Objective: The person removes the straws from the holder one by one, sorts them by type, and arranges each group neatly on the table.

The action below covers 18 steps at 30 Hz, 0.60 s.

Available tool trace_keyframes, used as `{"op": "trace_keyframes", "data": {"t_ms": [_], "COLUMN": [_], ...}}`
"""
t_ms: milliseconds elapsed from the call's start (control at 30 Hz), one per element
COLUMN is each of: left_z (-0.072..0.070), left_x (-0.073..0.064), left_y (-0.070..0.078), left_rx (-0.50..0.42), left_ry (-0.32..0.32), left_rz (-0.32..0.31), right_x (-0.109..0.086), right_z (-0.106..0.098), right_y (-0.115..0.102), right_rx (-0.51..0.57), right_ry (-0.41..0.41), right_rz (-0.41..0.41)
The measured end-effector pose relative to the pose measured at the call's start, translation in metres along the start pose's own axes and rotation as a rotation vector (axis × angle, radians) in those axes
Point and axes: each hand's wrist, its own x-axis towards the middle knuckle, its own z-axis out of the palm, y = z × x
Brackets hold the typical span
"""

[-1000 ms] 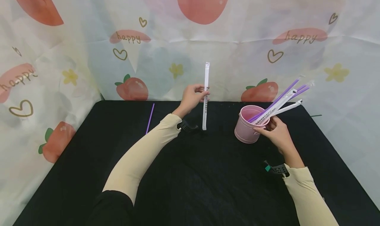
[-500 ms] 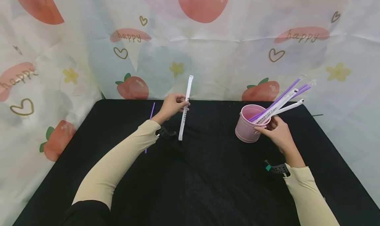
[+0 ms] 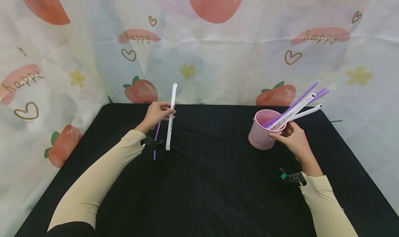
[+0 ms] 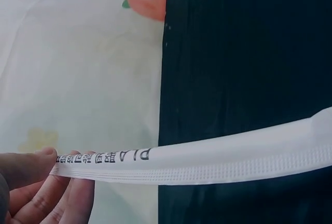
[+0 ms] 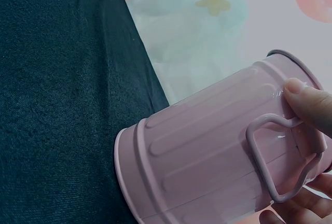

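We find the white wrapped straw near-upright above the left part of the desk, leaning slightly, pinched between thumb and fingers of the left hand; whether its lower end touches the surface, we cannot tell. Just beside it, partly behind that hand, lies one bare-looking purple straw. Well apart, on the right, stands one pink bucket; the right hand grips its upper wall, thumb outside by the wire handle. Leaning out of it we count at least two white straws and what look like three purple straws, though overlap makes both tallies unsure. We judge the step in hand to be shifting one wrapped straw with the left while the right steadies the bucket; the next move seems to call for a light pinch and a controlled release, clear of the loose purple one. Behind everything, we note one fruit-printed cloth.
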Motion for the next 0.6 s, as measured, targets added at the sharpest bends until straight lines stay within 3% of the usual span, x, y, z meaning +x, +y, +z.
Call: {"op": "trace_keyframes", "data": {"t_ms": [433,600], "left_z": [-0.034,-0.045], "left_x": [-0.012,-0.016], "left_y": [-0.028,-0.038], "left_rx": [0.085,0.077], "left_ry": [0.050,0.054], "left_rz": [-0.063,-0.086], "right_x": [0.002,0.001], "right_z": [-0.001,-0.001], "right_y": [0.001,0.001], "right_rx": [-0.009,0.002], "right_ry": [0.003,-0.004], "right_rz": [0.008,0.013]}}
